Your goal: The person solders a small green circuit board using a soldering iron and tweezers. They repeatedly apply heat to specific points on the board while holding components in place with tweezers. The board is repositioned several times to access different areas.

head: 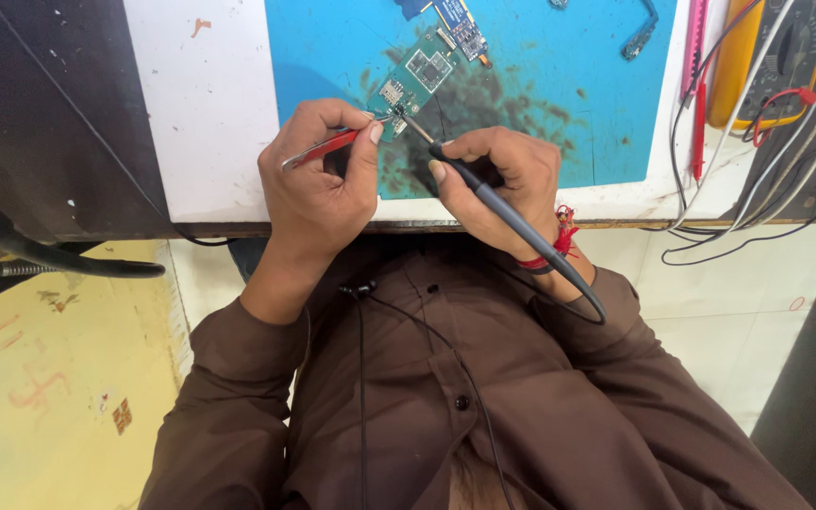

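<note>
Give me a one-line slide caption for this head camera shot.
Left hand steadies red-handled tweezers while right hand holds a grey soldering iron to a green circuit board on a blue mat.

Bench surroundings noted.
At your far right sits a yellow multimeter [774,59] with tangled leads [710,142]; a smaller blue board [465,28] lies on the stained blue mat [559,85].

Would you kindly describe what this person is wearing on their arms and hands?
Both arms are covered by long, loose dark brown sleeves of a buttoned shirt. The left hand is bare, with no ring or band visible. The right hand is bare too; a red thread band circles its wrist.
</note>
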